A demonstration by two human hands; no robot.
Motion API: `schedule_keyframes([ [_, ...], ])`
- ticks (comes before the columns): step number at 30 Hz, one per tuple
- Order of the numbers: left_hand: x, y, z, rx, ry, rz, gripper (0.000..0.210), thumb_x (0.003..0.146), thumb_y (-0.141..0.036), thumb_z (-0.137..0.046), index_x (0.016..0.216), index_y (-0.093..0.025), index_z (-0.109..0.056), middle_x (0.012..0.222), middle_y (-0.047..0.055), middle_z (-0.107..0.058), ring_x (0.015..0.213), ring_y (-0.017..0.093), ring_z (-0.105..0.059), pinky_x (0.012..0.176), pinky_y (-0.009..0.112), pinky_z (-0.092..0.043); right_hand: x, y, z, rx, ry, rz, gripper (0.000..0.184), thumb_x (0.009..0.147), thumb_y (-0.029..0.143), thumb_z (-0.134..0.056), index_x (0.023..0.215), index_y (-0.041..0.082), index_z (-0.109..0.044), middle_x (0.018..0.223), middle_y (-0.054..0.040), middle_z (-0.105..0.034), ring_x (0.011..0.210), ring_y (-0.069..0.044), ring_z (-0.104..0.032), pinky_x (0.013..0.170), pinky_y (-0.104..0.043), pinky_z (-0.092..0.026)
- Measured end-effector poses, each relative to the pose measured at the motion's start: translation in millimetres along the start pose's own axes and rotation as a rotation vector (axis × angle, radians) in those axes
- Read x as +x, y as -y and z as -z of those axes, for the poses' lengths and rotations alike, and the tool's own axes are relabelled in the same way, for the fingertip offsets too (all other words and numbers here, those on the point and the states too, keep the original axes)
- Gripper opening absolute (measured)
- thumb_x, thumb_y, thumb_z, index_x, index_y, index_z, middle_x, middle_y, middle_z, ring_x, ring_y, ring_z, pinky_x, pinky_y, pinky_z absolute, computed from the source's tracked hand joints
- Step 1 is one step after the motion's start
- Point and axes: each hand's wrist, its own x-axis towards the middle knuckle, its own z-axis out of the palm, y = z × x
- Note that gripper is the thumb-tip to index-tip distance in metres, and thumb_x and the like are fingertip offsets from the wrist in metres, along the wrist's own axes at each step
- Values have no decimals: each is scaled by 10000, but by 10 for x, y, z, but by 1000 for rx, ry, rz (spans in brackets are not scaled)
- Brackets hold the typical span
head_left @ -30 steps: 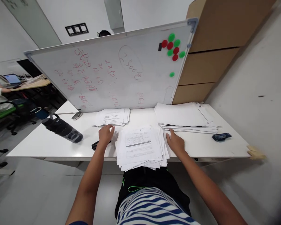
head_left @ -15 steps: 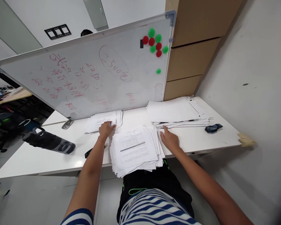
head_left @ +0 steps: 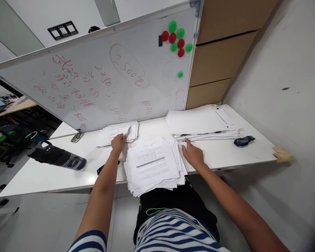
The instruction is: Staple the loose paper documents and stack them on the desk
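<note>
My left hand [head_left: 118, 142] is at the left stack of printed papers [head_left: 112, 132], its fingers closed on the right part of the top sheet, which curls up there. Closest to me lies the middle stack of printed papers [head_left: 151, 168], fanned unevenly and overhanging the table's front edge. My right hand [head_left: 193, 154] rests on the table just right of that stack, holding nothing, with its index finger stretched toward the right stack of papers [head_left: 196, 121]. That pile has a mostly blank top sheet and uneven edges.
A dark water bottle [head_left: 56, 157] lies or leans at left, with a black object [head_left: 101, 169] by my left forearm and a grey mouse [head_left: 76, 137] behind. A whiteboard [head_left: 94, 73] with magnets backs the white table [head_left: 215, 154]. Cardboard boxes [head_left: 223, 59] and a dark blue item [head_left: 244, 141] are at right.
The top sheet of the left stack now bends up at my left fingers, where it lay flatter before. My right hand stays beside the middle stack. The view has shifted slightly.
</note>
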Motion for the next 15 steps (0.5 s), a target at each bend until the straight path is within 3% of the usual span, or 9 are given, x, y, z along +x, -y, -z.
schedule_keyframes([
  [3,22,69,-7,-10,8,10,402,968,-378,-381,1225,-209,-640,1168,129,-688,1067,282,-615,801,336,-421,1,-3,-13,-9,-4,2,538,1028,387,-313,1494,120,-334,975,-139,-742,844,-285,-703,657,-320,-428],
  [9,25,130,144,-135,13,48,348,941,-422,-403,850,-195,-651,823,84,-672,754,209,-561,627,284,-321,2,-12,-16,16,-5,10,532,1029,373,-322,1489,105,-342,950,-138,-741,820,-269,-698,639,-298,-406],
  [15,-137,-105,430,-325,-165,91,393,867,-483,-525,594,-208,-454,574,1,-480,612,143,-400,585,277,-268,-1,-7,5,32,-18,27,539,1021,382,-333,1485,109,-362,880,-133,-736,796,-286,-696,629,-308,-396],
])
